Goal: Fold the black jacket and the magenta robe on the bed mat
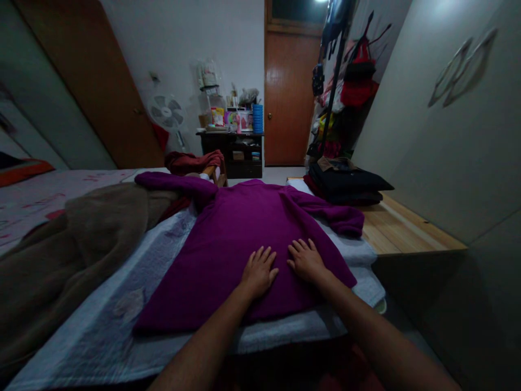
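Note:
A purple long-sleeved top lies spread out on a pale cloth-covered surface, its hem toward me and its collar end away. Both sleeves reach out to the sides; the left one rests partly over a brown garment. My left hand lies flat on the lower middle of the top, fingers spread. Just to its right, my right hand also rests flat on the fabric with its fingers apart. Neither hand grips the cloth.
A brown garment is heaped at the left. Folded dark clothes are stacked on a wooden board at the right, beside a pale wardrobe. Farther back stand a fan, a dark cabinet and a wooden door.

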Motion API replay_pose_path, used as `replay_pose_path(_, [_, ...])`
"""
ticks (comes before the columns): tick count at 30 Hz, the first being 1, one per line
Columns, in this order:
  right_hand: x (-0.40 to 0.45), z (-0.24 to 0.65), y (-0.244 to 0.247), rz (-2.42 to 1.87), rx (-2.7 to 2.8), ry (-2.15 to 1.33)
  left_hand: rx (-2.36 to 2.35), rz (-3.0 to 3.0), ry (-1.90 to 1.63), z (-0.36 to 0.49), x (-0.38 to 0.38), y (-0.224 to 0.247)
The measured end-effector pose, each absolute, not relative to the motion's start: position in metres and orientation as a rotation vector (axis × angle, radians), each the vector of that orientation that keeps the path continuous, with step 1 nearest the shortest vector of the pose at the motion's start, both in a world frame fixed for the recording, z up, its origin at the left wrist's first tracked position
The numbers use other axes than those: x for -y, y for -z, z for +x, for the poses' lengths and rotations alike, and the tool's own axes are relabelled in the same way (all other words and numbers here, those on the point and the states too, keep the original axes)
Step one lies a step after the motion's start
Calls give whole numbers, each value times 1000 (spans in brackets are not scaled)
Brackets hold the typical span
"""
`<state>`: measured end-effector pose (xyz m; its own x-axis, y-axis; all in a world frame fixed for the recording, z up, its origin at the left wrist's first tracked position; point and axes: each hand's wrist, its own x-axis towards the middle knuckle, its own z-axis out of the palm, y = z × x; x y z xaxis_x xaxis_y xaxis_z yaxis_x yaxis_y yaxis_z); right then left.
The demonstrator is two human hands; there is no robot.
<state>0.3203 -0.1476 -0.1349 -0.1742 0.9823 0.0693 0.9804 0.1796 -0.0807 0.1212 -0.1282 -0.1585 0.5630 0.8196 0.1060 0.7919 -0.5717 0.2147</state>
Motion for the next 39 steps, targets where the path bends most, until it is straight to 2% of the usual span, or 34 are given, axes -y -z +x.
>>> replay_pose_path(8, [144,382,115,-2048,2256,249,-1397,2628,-220,121,129,172])
replay_pose_path(14, [136,394,125,-2159,2021,101,-1410,2591,-166,135,126,151])
replay_pose_path(18, [134,395,132,-2136,2005,62,-1231,2622,-204,163,122,141])
replay_pose_path(22, [131,400,134,-2130,1949,15,-1074,2621,-275,196,114,144])
replay_pose_path(27, [130,409,126,-2026,1896,17,-1138,2559,-330,221,108,156])
replay_pose_path(31, [132,411,116,-2101,1755,38,-1183,2596,-337,225,110,163])
replay_pose_path(39, [120,419,106,-2154,1640,-326,-1307,2566,-471,235,85,161])
